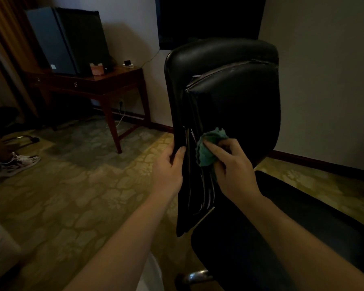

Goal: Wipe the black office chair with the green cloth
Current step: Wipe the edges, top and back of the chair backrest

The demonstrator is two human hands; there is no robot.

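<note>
The black office chair stands in front of me, its worn leather backrest upright and its seat at the lower right. My left hand grips the left edge of the backrest, thumb on the front side. My right hand holds the bunched green cloth and presses it against the lower left part of the backrest, beside torn strips of the leather.
A dark wooden desk with a small black fridge stands at the back left. A dark TV hangs on the wall behind the chair. Another person's sneaker rests on the patterned carpet at left.
</note>
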